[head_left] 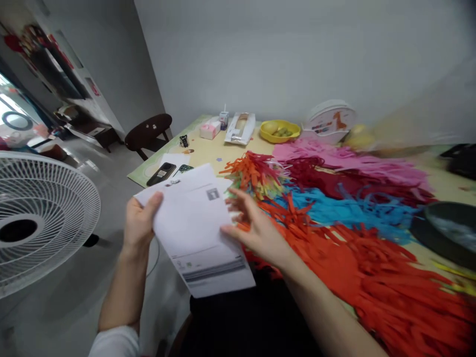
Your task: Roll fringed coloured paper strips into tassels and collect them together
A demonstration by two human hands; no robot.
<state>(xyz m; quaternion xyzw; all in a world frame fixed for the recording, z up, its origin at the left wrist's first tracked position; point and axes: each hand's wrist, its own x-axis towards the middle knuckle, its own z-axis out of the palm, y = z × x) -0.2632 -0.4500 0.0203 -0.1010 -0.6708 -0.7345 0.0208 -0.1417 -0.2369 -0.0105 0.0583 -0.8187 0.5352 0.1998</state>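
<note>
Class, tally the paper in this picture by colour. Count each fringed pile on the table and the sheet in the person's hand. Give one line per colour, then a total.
White sheet, in the left hand: 1
Pink fringe pile: 1
Dark red fringe pile: 1
Blue fringe pile: 1
Orange-red fringe pile: 1
Mixed orange, yellow and green bundle: 1
Total: 6

Left of the desk (208,153), fan (40,218); on the desk, paper strips (353,208) right of the sheet (197,228), phone (161,173) behind the sheet, bowl (279,130) farther back.
</note>
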